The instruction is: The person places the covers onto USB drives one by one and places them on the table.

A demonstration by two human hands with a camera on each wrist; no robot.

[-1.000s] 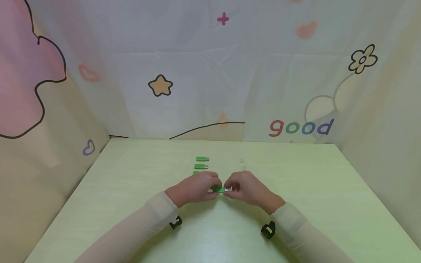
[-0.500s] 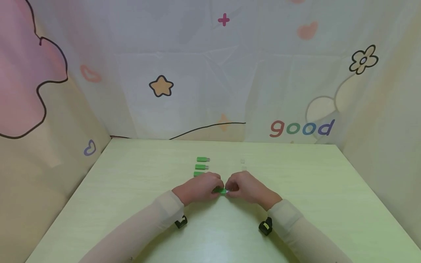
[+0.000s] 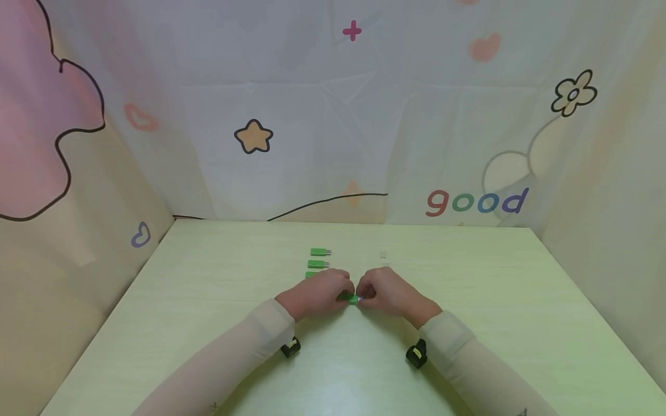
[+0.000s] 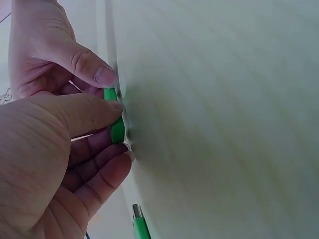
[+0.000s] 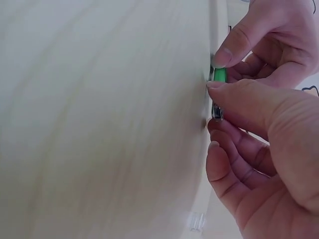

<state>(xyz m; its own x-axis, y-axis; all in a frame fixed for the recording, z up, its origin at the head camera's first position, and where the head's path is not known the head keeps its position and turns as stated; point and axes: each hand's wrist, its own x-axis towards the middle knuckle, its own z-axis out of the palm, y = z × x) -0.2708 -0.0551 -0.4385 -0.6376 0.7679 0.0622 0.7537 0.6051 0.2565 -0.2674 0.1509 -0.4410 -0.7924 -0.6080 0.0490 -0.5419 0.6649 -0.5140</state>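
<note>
My left hand [image 3: 317, 293] pinches the green body of a USB stick [image 4: 117, 130] between thumb and fingers. From the other side, my right hand [image 3: 398, 294] pinches the stick's plug end, where a small clear cap [image 5: 217, 112] shows around the dark metal plug. Finger and thumb hide much of the joint, so how far the cap sits on cannot be told. Beyond the left hand, several green USB sticks [image 3: 318, 264] lie in a column with bare plugs pointing right; the nearest is partly covered by the hand.
A loose clear cap [image 3: 383, 255] lies on the pale green table [image 3: 333, 370] beyond my right hand, with another partly hidden behind that hand. A patterned cloth [image 3: 312, 144] stands along the table's back edge.
Both hands have drawn slightly closer together, and less of the held USB stick and its plug shows between them. The sticks on the table have not moved.
</note>
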